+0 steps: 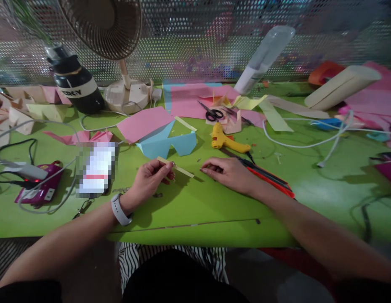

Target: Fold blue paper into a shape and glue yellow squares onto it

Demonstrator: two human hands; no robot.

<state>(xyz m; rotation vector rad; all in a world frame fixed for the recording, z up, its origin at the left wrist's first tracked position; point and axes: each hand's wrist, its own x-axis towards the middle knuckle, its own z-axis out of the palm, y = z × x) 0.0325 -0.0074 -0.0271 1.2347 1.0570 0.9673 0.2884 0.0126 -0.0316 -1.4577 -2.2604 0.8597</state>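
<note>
My left hand pinches a narrow pale yellow paper strip between thumb and fingers, above the green table. The strip slants down to the right, its free end pointing toward my right hand. That hand rests low over the table with curled fingers, apart from the strip; whether anything is between its fingertips I cannot make out. Just beyond both hands lies a blue paper cutout shaped like glasses, with another yellow strip behind it. A yellow glue gun lies beyond my right hand.
A red and black cutter lies partly behind my right forearm. Black scissors rest on paper scraps. A phone, a purple power strip, a fan and a dark bottle stand or lie leftward. A white cable loops at right.
</note>
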